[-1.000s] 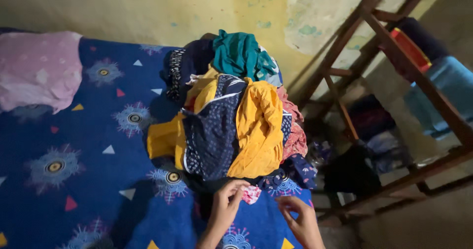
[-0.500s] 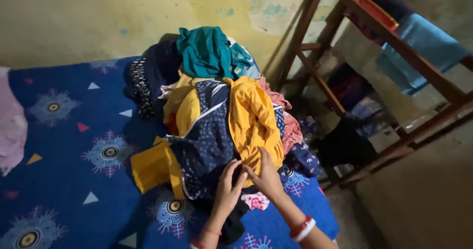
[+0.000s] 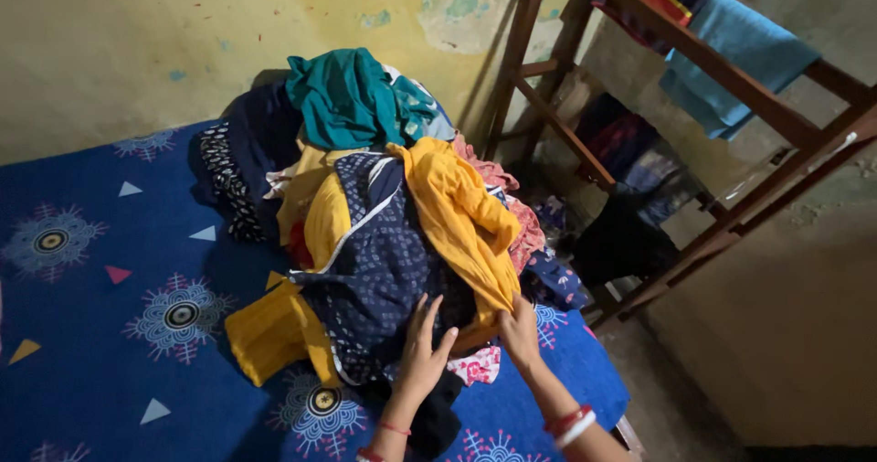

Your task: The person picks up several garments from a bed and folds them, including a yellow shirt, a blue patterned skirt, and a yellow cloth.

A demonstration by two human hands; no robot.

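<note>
The left hand [image 3: 422, 352] lies flat with its fingers spread on the dark navy dotted garment [image 3: 379, 270], pressing it rather than clutching it. The right hand [image 3: 519, 332] sits just beside it, its fingers tucked under the lower fold of the mustard yellow garment [image 3: 457, 215]; whether it has actually closed on the cloth cannot be told. Red and white bangles [image 3: 568, 422] ring that wrist.

Both garments lie on the near side of the clothes pile [image 3: 365, 206], which rests on the bed [image 3: 110, 288] with its blue patterned sheet. All of it looks soft, light and limp, likely to sag and drag its neighbours along when lifted, so a gathered handful at an edge or hem seems the surest hold. A teal garment [image 3: 343, 96] crowns the far side of the pile, and a small pink printed piece [image 3: 477, 367] peeks from under its near edge. Right of the pile stands a wooden rack [image 3: 694, 42] with a light blue cloth [image 3: 735, 60] draped over its rail.
</note>
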